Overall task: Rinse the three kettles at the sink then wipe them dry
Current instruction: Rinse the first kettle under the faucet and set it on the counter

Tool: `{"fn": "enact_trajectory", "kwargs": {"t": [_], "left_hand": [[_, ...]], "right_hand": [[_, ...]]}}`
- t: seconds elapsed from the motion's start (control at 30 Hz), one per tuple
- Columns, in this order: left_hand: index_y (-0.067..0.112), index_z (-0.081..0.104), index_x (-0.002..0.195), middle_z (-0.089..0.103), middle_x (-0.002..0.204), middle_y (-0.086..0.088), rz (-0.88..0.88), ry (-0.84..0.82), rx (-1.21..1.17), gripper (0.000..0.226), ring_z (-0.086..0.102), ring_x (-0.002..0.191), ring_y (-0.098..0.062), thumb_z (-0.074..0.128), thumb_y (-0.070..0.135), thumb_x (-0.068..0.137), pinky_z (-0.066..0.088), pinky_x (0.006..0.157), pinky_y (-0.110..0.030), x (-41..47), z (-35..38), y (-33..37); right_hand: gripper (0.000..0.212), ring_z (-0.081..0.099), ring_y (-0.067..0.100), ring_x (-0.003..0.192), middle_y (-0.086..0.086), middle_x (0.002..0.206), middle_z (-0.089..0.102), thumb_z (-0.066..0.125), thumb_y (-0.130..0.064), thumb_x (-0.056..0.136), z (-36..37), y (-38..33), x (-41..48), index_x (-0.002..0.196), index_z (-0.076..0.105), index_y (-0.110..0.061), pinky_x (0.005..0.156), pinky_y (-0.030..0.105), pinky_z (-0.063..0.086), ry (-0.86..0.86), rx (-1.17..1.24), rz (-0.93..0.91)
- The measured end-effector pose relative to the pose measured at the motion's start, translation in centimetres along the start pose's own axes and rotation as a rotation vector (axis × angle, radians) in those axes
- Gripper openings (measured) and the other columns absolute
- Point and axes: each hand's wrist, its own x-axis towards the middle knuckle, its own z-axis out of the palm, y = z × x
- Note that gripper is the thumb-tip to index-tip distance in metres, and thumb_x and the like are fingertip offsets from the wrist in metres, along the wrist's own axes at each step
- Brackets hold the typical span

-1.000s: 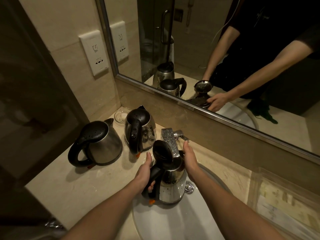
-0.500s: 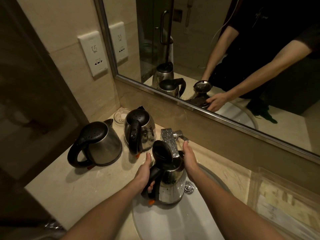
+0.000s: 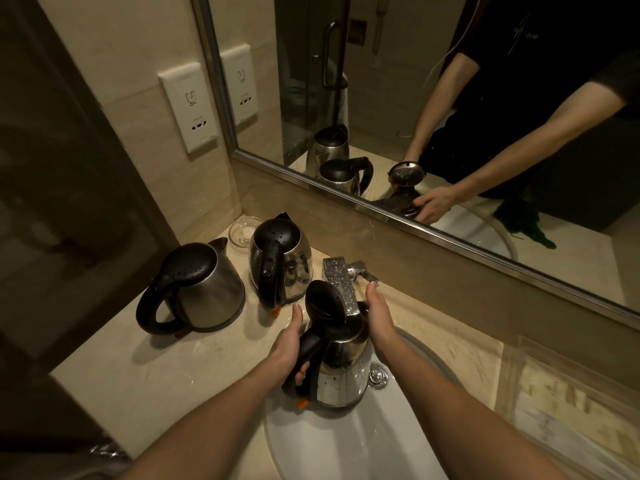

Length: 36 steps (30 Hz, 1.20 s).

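A steel kettle [image 3: 341, 374] with its black lid flipped up stands in the white sink [image 3: 332, 441], right under the chrome tap [image 3: 341, 282]. My left hand [image 3: 289, 344] grips its black handle. My right hand [image 3: 379, 323] lies flat against the kettle's right side, fingertips near the tap lever. Two more steel kettles with black lids stand shut on the counter to the left: a squat one [image 3: 201, 292] and a taller one [image 3: 284, 258] behind it, both speckled with drops.
A small glass dish [image 3: 242, 232] sits in the back corner of the beige counter [image 3: 156, 368]. A wall socket [image 3: 188, 109] is above it. The mirror [image 3: 415, 98] runs along the back. A clear tray [image 3: 554, 410] with printed sheets lies right of the sink.
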Motion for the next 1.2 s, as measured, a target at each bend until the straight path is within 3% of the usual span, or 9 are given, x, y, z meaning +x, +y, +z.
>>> {"fn": "enact_trajectory", "kwargs": {"t": [0.47,0.57,0.67,0.8,0.93,1.0,1.07,1.13,1.2], "left_hand": [[0.001,0.058,0.133,0.046,0.047,-0.008,-0.017,0.002,-0.006,0.108,0.044,0.035,-0.018,0.017,0.088,0.084,0.038,0.041,-0.023,0.15,-0.04,-0.02],[0.005,0.058,0.134,0.046,0.047,-0.008,-0.018,0.007,-0.004,0.105,0.045,0.035,-0.018,0.017,0.087,0.085,0.038,0.04,-0.023,0.25,0.06,-0.02],[0.007,0.065,0.123,0.046,0.047,-0.008,-0.022,0.0,-0.009,0.101,0.044,0.035,-0.018,0.017,0.088,0.084,0.038,0.041,-0.024,0.18,0.14,0.06],[0.002,0.059,0.133,0.046,0.047,-0.008,-0.029,0.01,-0.009,0.108,0.044,0.035,-0.018,0.017,0.089,0.083,0.038,0.04,-0.023,0.24,0.06,0.05],[0.003,0.061,0.129,0.046,0.046,-0.008,-0.02,-0.002,-0.015,0.106,0.045,0.035,-0.018,0.017,0.088,0.084,0.039,0.041,-0.024,0.48,0.05,-0.08],[0.005,0.065,0.12,0.046,0.046,-0.008,-0.022,-0.006,-0.024,0.102,0.045,0.036,-0.019,0.018,0.088,0.084,0.039,0.041,-0.024,0.59,0.04,-0.16],[0.005,0.066,0.095,0.046,0.046,-0.008,-0.027,-0.014,-0.024,0.097,0.044,0.036,-0.019,0.018,0.089,0.083,0.039,0.043,-0.025,0.59,0.02,-0.17],[0.005,0.062,0.079,0.045,0.046,-0.008,-0.027,-0.018,-0.018,0.093,0.044,0.036,-0.019,0.018,0.088,0.084,0.039,0.044,-0.025,0.56,0.0,-0.19],[0.005,0.06,0.079,0.046,0.046,-0.007,-0.024,-0.018,-0.021,0.092,0.044,0.036,-0.019,0.018,0.087,0.085,0.039,0.044,-0.025,0.6,-0.05,-0.27]], "right_hand": [[0.067,0.043,0.029,0.137,0.009,0.151,0.045,0.026,-0.062,0.101,-0.07,0.03,0.09,0.151,0.037,-0.018,0.1,0.04,0.035,0.011,0.01,-0.011],[0.068,0.043,0.029,0.137,0.009,0.151,0.045,0.027,-0.063,0.101,-0.07,0.04,0.17,0.151,0.037,-0.019,0.1,0.04,0.035,0.016,0.002,0.0],[0.069,0.043,0.029,0.137,0.009,0.152,0.045,0.026,-0.065,0.1,-0.08,0.13,0.31,0.151,0.037,-0.02,0.103,0.042,0.036,0.014,0.006,0.007],[0.069,0.043,0.029,0.138,0.009,0.152,0.044,0.027,-0.064,0.1,-0.08,0.12,0.27,0.152,0.036,-0.02,0.106,0.044,0.035,0.012,0.017,0.002],[0.07,0.045,0.029,0.135,0.009,0.15,0.046,0.027,-0.067,0.099,-0.02,0.12,0.2,0.151,0.038,-0.021,0.105,0.044,0.037,0.016,0.008,0.009],[0.069,0.046,0.029,0.134,0.007,0.149,0.046,0.026,-0.066,0.099,-0.09,0.15,0.22,0.151,0.036,-0.021,0.102,0.044,0.04,0.002,0.011,0.012],[0.066,0.048,0.027,0.128,0.005,0.143,0.049,0.025,-0.063,0.101,-0.11,0.06,0.14,0.151,0.037,-0.02,0.091,0.039,0.043,-0.004,0.017,0.014],[0.069,0.048,0.028,0.129,0.006,0.145,0.049,0.026,-0.066,0.1,0.02,0.08,0.23,0.15,0.038,-0.021,0.098,0.044,0.044,0.007,0.006,0.011],[0.071,0.044,0.03,0.136,0.01,0.15,0.046,0.026,-0.068,0.098,0.13,0.24,0.38,0.151,0.038,-0.022,0.11,0.049,0.036,0.012,-0.003,0.011]]}}
